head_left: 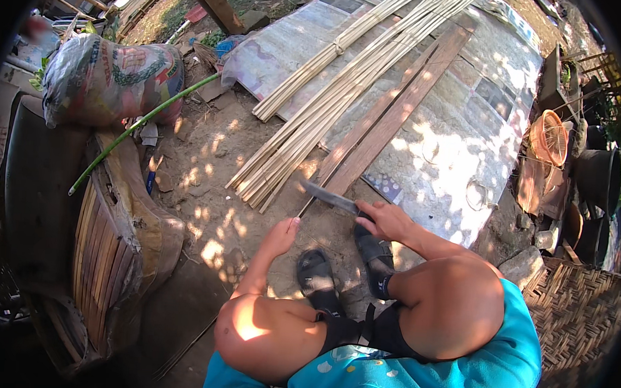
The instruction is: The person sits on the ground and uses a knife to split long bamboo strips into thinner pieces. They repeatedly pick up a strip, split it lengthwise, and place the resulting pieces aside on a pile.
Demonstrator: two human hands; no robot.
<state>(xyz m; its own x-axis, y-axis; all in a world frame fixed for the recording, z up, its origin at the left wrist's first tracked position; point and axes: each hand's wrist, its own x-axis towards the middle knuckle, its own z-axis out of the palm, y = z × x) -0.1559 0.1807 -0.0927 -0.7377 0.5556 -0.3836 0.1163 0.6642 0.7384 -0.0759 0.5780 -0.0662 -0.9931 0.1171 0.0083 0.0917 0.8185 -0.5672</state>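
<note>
My right hand (385, 221) is closed round the handle of a large knife (330, 197), its blade pointing left across the front of my feet. Lower and to the left, my left hand (279, 235) pinches the near end of a thin strip (304, 208). The strip runs up under or against the blade; I cannot tell whether they touch. Beyond the blade, a brown wooden plank (403, 107) lies lengthwise with a dark gap along it. To its left rest a long bundle of pale slender sticks (330, 106) and a smaller tied bundle (311, 69).
A patterned sheet (463, 146) lies under the sticks and plank. At the left are a stuffed sack (118, 75), a green stalk (133, 128) and a worn wooden piece (131, 218). An orange basket (549, 136), dark pots (597, 182) and a woven mat (580, 324) are at the right.
</note>
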